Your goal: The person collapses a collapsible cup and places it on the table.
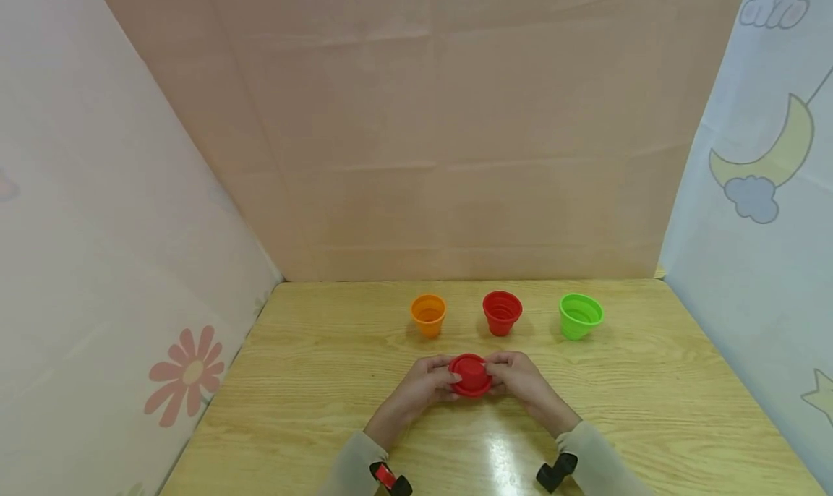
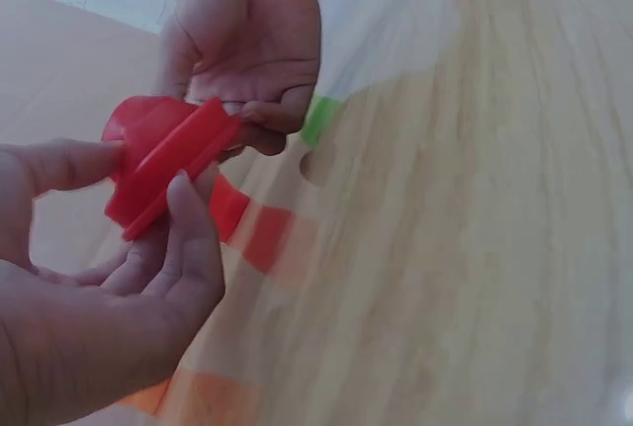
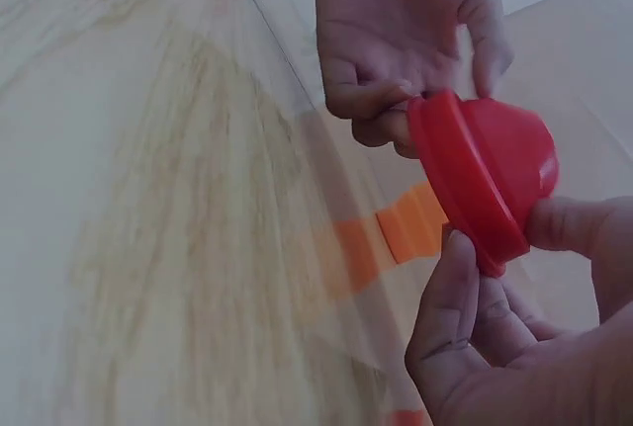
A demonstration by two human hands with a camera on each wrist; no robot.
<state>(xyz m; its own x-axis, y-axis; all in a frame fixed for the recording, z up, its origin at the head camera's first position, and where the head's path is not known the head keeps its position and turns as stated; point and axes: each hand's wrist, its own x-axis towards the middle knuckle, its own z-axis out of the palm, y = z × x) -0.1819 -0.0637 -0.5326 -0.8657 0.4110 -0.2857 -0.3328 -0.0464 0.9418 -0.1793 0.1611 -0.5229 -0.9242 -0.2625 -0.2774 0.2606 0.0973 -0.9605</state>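
A red collapsible silicone cup (image 1: 471, 375), partly folded into a squat shape with a wide rim, is held above the table between both hands. My left hand (image 1: 423, 385) pinches one side of it, thumb on the narrower part and fingers at the rim. On the opposite side my right hand (image 1: 523, 384) grips it the same way. In the right wrist view the cup (image 3: 485, 174) is tilted, and its inside is hidden. Beyond the hands stand an orange cup (image 1: 429, 315), a second red cup (image 1: 502, 311) and a green cup (image 1: 579, 315), all upright and unfolded.
The wood-grain table (image 1: 312, 380) runs back to a tan sheet (image 1: 455, 156). Pale printed sheets rise along the left side (image 1: 117, 228) and right side (image 1: 735, 279). The three upright cups form a row near the back edge.
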